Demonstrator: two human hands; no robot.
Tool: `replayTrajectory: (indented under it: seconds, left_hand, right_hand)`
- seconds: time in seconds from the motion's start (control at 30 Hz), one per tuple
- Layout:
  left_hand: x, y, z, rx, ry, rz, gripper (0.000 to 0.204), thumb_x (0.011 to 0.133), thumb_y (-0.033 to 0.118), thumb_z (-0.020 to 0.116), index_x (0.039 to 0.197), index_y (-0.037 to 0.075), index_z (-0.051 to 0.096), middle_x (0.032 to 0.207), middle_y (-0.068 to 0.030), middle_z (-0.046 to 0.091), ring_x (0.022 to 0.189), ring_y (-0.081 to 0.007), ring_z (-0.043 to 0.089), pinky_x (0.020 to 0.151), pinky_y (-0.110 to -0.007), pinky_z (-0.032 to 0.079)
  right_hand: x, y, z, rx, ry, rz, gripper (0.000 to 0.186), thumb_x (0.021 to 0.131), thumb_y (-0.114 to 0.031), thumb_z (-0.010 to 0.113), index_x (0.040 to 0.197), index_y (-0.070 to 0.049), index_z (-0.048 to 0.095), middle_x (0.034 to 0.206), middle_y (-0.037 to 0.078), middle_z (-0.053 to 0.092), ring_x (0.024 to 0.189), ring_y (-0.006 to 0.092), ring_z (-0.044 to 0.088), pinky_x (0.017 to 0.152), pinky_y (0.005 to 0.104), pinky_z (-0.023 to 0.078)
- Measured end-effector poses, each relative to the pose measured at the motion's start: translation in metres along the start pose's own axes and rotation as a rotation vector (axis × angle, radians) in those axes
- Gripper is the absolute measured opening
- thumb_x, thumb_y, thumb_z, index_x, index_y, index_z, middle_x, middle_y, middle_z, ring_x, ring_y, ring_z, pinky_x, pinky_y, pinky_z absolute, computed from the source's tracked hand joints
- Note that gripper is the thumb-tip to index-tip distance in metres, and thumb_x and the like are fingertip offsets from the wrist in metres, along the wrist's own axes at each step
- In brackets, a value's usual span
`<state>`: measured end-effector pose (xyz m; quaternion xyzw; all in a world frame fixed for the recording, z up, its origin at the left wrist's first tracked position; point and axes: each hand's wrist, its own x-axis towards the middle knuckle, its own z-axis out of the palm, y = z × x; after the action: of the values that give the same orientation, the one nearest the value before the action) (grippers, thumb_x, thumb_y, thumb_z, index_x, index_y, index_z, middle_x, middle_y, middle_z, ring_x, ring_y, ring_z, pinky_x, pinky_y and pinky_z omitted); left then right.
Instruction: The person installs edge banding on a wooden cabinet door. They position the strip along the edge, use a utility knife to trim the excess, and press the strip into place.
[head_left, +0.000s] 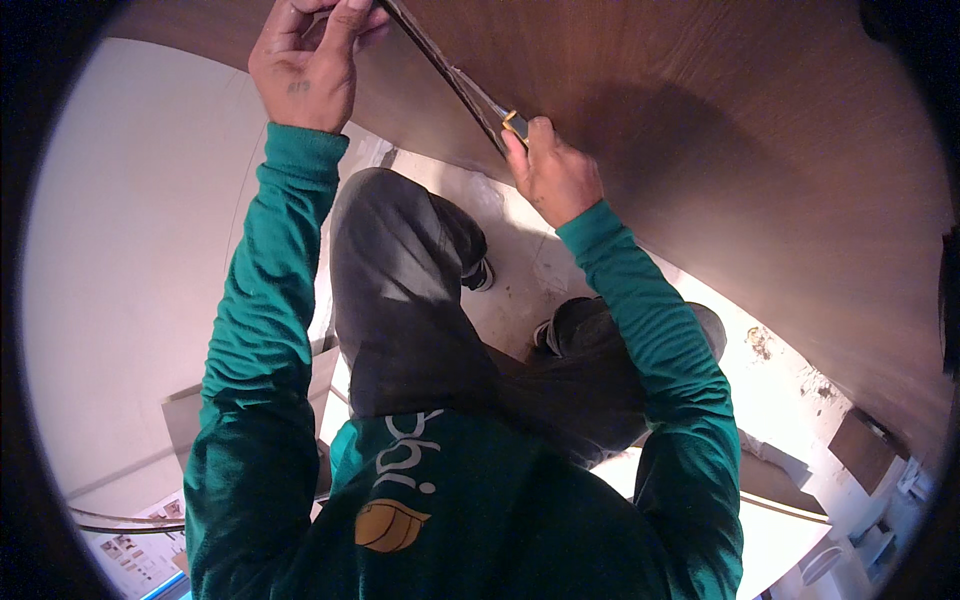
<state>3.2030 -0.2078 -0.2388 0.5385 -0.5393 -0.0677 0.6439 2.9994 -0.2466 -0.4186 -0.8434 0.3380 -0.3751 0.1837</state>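
Observation:
My left hand (310,70), up at the top edge, has its fingers closed on a thin dark edge strip (430,57) that runs diagonally along a brown wood-grain panel (760,160). My right hand (555,175) grips a tool with a yellow-and-black handle (514,124). The tool's narrow metal shaft lies alongside the strip, its tip against the edge; I cannot make out the tip's shape. Both forearms are in green sleeves, and my bent legs in dark grey trousers are below my hands.
A large pale surface (120,230) fills the left, with a printed sheet (135,540) at lower left. The pale floor (510,225) carries scraps and debris. At lower right lie a small brown board (860,445) and a white container (820,568).

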Motion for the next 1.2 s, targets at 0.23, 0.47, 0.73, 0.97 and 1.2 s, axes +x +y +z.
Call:
replayTrajectory:
  seconds: [0.23,0.47,0.73,0.97,1.2]
  left_hand:
    - [0.004,0.009,0.007,0.063,-0.021,-0.014,0.016,0.097,0.019,0.07,0.096,0.006,0.06,0.087,-0.0034,0.067,0.075,-0.0122,0.067,0.068,-0.028,0.058]
    - [0.004,0.004,0.006,0.077,-0.018,0.022,0.015,0.097,0.017,0.07,0.095,0.006,0.059,0.087,-0.0032,0.066,0.075,-0.0115,0.066,0.068,-0.027,0.058]
    - [0.003,0.004,0.007,0.055,-0.002,0.021,0.014,0.096,0.016,0.071,0.094,0.006,0.06,0.088,-0.0013,0.066,0.076,-0.0108,0.066,0.071,-0.027,0.058]
    - [-0.014,-0.022,0.004,0.055,-0.029,-0.007,0.016,0.095,0.013,0.071,0.098,-0.002,0.064,0.095,-0.0116,0.07,0.085,-0.021,0.071,0.079,-0.035,0.061]
    - [-0.05,-0.053,0.011,0.023,-0.083,-0.061,0.014,0.093,0.009,0.073,0.099,-0.003,0.068,0.091,-0.0079,0.071,0.086,-0.0163,0.072,0.081,-0.027,0.056]
  right_hand:
    - [-0.009,0.013,0.007,-0.041,-0.013,-0.006,0.03,0.096,-0.031,0.065,0.091,-0.007,0.048,0.064,0.018,0.064,0.055,0.0387,0.065,0.047,0.0489,0.051]
    - [-0.018,0.022,0.014,-0.034,-0.059,0.009,0.03,0.097,-0.031,0.064,0.094,-0.007,0.048,0.064,0.02,0.063,0.056,0.0402,0.065,0.047,0.0503,0.051]
    - [-0.026,0.035,0.02,-0.028,-0.112,0.034,0.03,0.098,-0.033,0.061,0.094,-0.007,0.048,0.065,0.021,0.064,0.059,0.0427,0.066,0.051,0.0532,0.051]
    - [-0.034,0.041,0.025,-0.021,-0.202,0.074,0.031,0.099,-0.035,0.059,0.095,-0.006,0.048,0.068,0.023,0.065,0.063,0.0441,0.066,0.052,0.0537,0.052]
    - [-0.041,0.052,0.033,-0.029,-0.233,0.071,0.034,0.101,-0.039,0.055,0.096,-0.006,0.047,0.067,0.025,0.066,0.06,0.0467,0.066,0.053,0.0569,0.053]
